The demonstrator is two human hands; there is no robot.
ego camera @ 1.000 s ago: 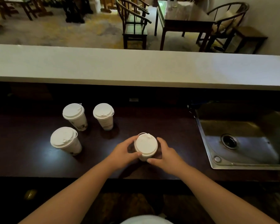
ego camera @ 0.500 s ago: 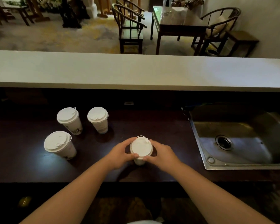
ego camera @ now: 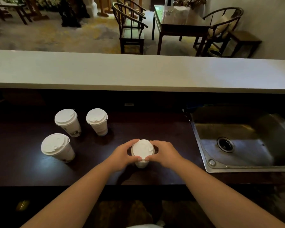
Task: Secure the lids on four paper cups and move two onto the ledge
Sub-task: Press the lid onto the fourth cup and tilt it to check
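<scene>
Fingers (ego camera: 133,142) of both hands curl round the lid (ego camera: 142,149) of one paper cup (ego camera: 141,163): left hand (ego camera: 122,155) and right hand (ego camera: 165,154) each grasp the rim, thumbs on its near edge. Cup stands upright on the dark counter (ego camera: 163,134), left of the sink (ego camera: 243,142). Cups counted: four, all lidded. Three others stand farther left of the sink, untouched: two in back (ego camera: 67,122) (ego camera: 97,121), one in front (ego camera: 57,148). Pale ledge (ego camera: 138,71) runs behind the sink, with none of the four on it.
</scene>
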